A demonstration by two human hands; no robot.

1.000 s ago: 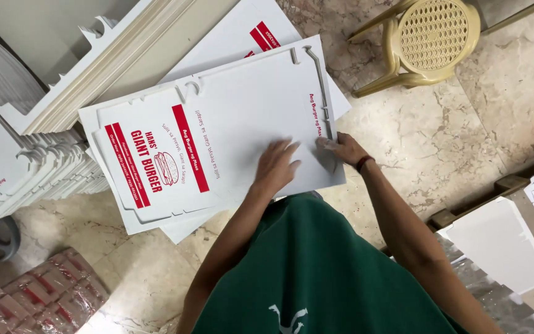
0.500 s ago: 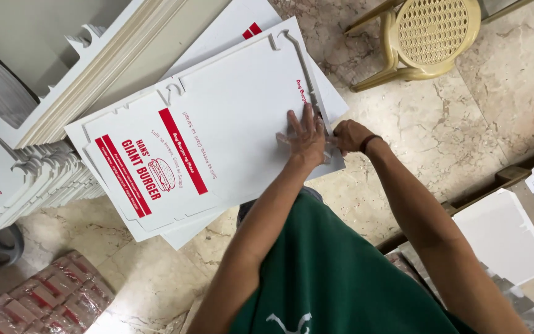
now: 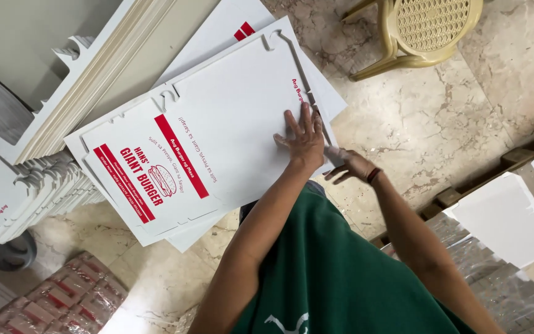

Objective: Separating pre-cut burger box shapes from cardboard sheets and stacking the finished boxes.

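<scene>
While the left hand [image 3: 305,137] lies flat and open, fingers spread, on the top box blank [image 3: 217,139], the right hand [image 3: 349,164] sits just beside it at about four o'clock, at the blank's near right edge — its fingers are loosely curled and blurred, so whether they pinch the card cannot be told. This flat white die-cut sheet with red printing rests on a small pile of like sheets on the marble floor [image 3: 428,124]. Its long axis runs from eight o'clock to two o'clock, and most of it lies at nine to ten o'clock from both hands. Only the left hand is on its face. A yellow plastic chair [image 3: 424,28] stands at one o'clock — well apart.
</scene>
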